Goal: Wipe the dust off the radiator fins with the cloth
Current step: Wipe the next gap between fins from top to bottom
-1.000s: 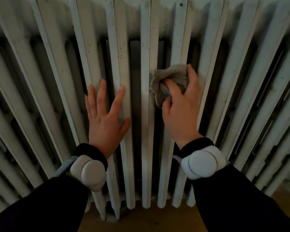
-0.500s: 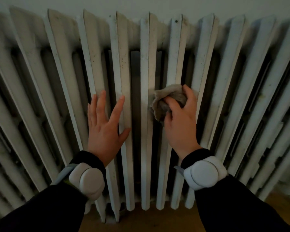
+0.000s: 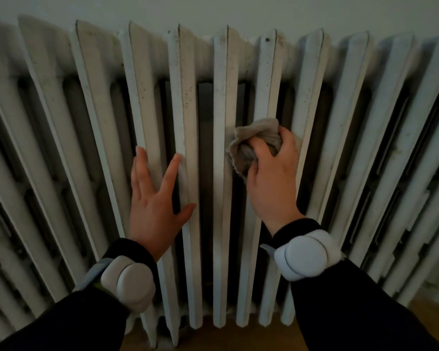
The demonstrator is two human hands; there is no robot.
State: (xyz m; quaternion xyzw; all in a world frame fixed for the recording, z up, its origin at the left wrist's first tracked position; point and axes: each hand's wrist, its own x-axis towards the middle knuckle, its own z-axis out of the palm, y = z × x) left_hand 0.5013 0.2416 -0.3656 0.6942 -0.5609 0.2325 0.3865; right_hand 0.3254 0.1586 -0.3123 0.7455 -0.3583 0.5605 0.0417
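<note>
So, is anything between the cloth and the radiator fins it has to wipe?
Nothing visible. The right hand grips the cloth directly at the fins; the left hand rests flat on fins further left, apart from it.

Dim, flat light. Gaps between the radiator fins (image 3: 221,102) go near black. Wide lens splays the outer fins. My left hand (image 3: 152,211) blurs slightly at the fingertips (image 3: 176,159).

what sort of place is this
Probably an indoor room in a home or an older building: a white-painted cast-iron column radiator stands against a plain pale wall, with a strip of brown wooden floor below it.
</note>
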